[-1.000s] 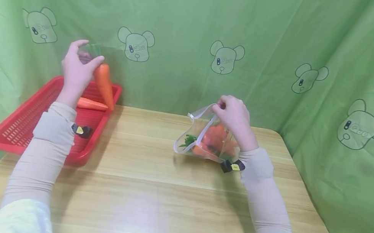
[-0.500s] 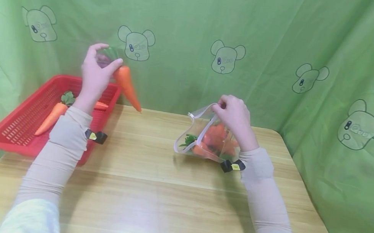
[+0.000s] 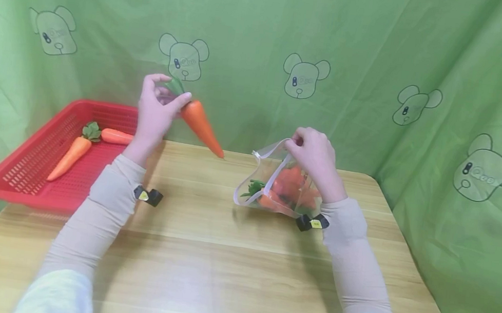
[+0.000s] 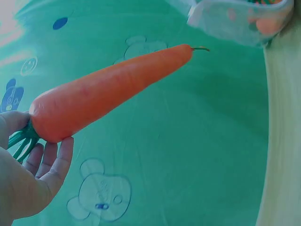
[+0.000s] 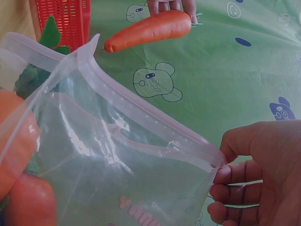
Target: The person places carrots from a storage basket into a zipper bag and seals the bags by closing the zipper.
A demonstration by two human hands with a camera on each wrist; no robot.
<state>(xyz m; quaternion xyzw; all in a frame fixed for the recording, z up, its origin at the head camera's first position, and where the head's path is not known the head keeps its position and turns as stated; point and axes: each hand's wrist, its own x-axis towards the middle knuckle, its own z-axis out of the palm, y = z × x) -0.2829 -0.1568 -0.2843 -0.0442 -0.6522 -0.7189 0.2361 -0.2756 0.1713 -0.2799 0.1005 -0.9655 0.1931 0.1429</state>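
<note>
A carrot [image 3: 200, 126] with green stems hangs in the air, tip down and to the right. My left hand [image 3: 156, 109] pinches it at the stem end; in the left wrist view the carrot [image 4: 113, 94] stretches away from thumb and fingers. On the right, a clear zip bag [image 3: 255, 175] stands on the table with its mouth gaping to the left. Several orange carrots [image 5: 30, 202] lie inside it. My right hand [image 3: 314, 153] pinches the upper corner of the bag's mouth, seen closely in the right wrist view. The carrot's tip is apart from the bag.
A red plastic basket [image 3: 32, 199] stands at the table's left side. Inside lie a carrot with leaves [image 3: 71, 157] and another carrot [image 3: 116, 136], partly behind my left arm. A green cloth [image 3: 246, 32] with bear heads hangs behind the wooden table [image 3: 200, 274].
My left hand has carried the carrot from above the basket rightward, closer to the bag. The right hand and the bag have stayed in place.
</note>
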